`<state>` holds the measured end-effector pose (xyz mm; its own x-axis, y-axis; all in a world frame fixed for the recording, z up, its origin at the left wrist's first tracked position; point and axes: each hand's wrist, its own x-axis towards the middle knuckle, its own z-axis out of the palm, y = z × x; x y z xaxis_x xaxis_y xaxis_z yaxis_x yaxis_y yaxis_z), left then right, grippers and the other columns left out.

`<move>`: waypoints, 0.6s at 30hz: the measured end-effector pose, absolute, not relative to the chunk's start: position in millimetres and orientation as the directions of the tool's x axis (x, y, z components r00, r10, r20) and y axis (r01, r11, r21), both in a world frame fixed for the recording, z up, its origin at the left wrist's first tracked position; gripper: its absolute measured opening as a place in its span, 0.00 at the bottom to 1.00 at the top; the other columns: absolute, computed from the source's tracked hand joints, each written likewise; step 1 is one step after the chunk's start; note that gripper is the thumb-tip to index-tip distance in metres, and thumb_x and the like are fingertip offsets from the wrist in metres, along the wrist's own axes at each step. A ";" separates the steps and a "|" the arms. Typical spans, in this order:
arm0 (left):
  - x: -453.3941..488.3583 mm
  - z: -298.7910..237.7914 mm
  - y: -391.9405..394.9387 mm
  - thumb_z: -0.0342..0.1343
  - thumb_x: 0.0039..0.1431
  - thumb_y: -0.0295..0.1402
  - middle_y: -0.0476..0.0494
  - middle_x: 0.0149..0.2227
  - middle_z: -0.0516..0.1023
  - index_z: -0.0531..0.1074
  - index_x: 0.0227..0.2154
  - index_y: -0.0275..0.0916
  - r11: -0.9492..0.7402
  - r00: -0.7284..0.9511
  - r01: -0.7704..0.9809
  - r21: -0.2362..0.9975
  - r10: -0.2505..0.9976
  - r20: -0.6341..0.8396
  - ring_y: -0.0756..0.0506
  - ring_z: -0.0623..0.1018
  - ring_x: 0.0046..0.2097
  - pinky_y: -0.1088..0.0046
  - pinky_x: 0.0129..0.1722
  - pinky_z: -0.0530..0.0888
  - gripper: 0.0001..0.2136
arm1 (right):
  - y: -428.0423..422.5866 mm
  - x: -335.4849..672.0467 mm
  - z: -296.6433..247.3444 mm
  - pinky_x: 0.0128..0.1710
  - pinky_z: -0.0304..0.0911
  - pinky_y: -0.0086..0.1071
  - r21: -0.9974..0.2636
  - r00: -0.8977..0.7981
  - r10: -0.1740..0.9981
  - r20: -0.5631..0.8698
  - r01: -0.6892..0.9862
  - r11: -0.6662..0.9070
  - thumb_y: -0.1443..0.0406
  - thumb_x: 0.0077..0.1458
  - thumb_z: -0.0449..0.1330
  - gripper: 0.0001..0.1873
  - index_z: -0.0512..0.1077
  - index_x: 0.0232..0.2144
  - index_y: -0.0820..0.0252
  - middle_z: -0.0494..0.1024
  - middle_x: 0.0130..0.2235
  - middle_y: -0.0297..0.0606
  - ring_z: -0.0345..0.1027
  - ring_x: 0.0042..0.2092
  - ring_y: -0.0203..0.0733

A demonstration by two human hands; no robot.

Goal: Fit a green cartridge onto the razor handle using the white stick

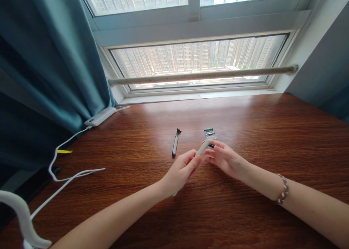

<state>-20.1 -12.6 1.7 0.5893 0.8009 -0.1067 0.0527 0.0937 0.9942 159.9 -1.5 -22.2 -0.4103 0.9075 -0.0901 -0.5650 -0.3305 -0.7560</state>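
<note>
My left hand (185, 168) is closed around a slim white razor handle (202, 148) that slants up to the right. At its upper end sits a small black piece (211, 145), which looks like a razor head; whether it is joined to the handle is hard to see. My right hand (225, 158) has its curled fingers at that end, the top finger touching it. Beyond my hands, a grey and black razor (175, 143) lies on the table to the left. Clear packaging with green and black razor cartridges (209, 132) lies just past my right fingers.
The brown wooden table (131, 139) reaches to a window (204, 59) with a rail across it. On the left are a white power strip (100, 117), a white cable (73, 177), a yellow strip (64, 151), a curved white object (21, 212) and a blue curtain (68, 52).
</note>
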 end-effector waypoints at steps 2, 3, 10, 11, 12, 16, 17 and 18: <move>-20.3 1.5 -12.6 0.44 0.57 0.44 0.57 0.16 0.54 0.57 0.25 0.37 0.104 0.585 0.044 0.994 0.804 -0.110 0.56 0.53 0.17 0.80 0.14 0.52 0.15 | -1.0 160.4 -22.5 0.39 0.58 0.29 -0.757 -0.392 0.915 -0.098 -0.567 -0.324 0.60 0.41 0.65 0.16 0.71 0.36 0.54 0.74 0.33 0.34 0.66 0.37 0.34; -20.3 1.2 -12.8 0.44 0.57 0.44 0.57 0.15 0.54 0.57 0.25 0.37 0.118 0.603 0.035 0.992 0.789 -0.115 0.56 0.53 0.16 0.80 0.14 0.52 0.14 | -0.8 160.4 -22.2 0.38 0.58 0.29 -0.762 -0.387 0.917 -0.093 -0.565 -0.316 0.60 0.41 0.65 0.16 0.71 0.36 0.55 0.74 0.33 0.34 0.66 0.36 0.34; -20.1 0.9 -11.4 0.45 0.57 0.45 0.57 0.14 0.54 0.58 0.26 0.37 0.144 0.575 0.031 0.989 0.807 -0.135 0.57 0.52 0.16 0.81 0.14 0.51 0.15 | -0.8 159.6 -19.8 0.37 0.60 0.29 -0.784 -0.367 0.925 -0.096 -0.546 -0.297 0.61 0.40 0.65 0.17 0.72 0.36 0.55 0.73 0.37 0.35 0.66 0.36 0.34; -20.0 1.0 -10.3 0.45 0.57 0.45 0.58 0.14 0.53 0.59 0.26 0.37 0.145 0.545 0.017 0.989 0.828 -0.130 0.57 0.52 0.16 0.81 0.14 0.51 0.15 | -0.1 160.3 -19.3 0.37 0.60 0.29 -0.792 -0.355 0.930 -0.099 -0.537 -0.290 0.62 0.40 0.65 0.17 0.72 0.36 0.55 0.73 0.37 0.35 0.67 0.35 0.34; -20.0 1.2 -9.3 0.45 0.57 0.45 0.58 0.14 0.53 0.59 0.27 0.37 0.147 0.518 -0.005 0.989 0.847 -0.123 0.57 0.53 0.15 0.81 0.14 0.51 0.14 | 0.9 161.2 -18.5 0.37 0.60 0.30 -0.811 -0.340 0.935 -0.099 -0.518 -0.274 0.62 0.40 0.65 0.17 0.72 0.36 0.55 0.74 0.37 0.34 0.67 0.35 0.33; -20.4 3.0 -9.5 0.45 0.57 0.43 0.57 0.15 0.53 0.62 0.30 0.36 0.136 0.512 -0.070 0.988 0.855 -0.082 0.57 0.53 0.15 0.81 0.13 0.51 0.14 | 7.3 167.1 -9.7 0.41 0.60 0.33 -0.957 -0.313 0.950 -0.017 -0.271 -0.106 0.65 0.40 0.65 0.18 0.72 0.38 0.56 0.75 0.37 0.36 0.67 0.37 0.35; -20.5 3.5 -10.5 0.45 0.57 0.43 0.57 0.15 0.54 0.62 0.30 0.36 0.137 0.537 -0.067 0.988 0.840 -0.080 0.57 0.53 0.15 0.81 0.13 0.51 0.14 | 8.8 168.7 -6.5 0.41 0.60 0.34 -0.982 -0.313 0.950 0.020 -0.187 -0.041 0.65 0.40 0.65 0.19 0.71 0.39 0.56 0.74 0.38 0.37 0.67 0.38 0.37; -20.5 3.9 -11.7 0.44 0.57 0.43 0.57 0.15 0.54 0.63 0.31 0.36 0.138 0.563 -0.054 0.989 0.822 -0.084 0.56 0.52 0.16 0.81 0.13 0.51 0.14 | 10.0 170.2 -3.2 0.41 0.61 0.35 -0.994 -0.315 0.947 0.061 -0.110 0.028 0.65 0.40 0.65 0.19 0.71 0.39 0.57 0.74 0.39 0.37 0.67 0.39 0.38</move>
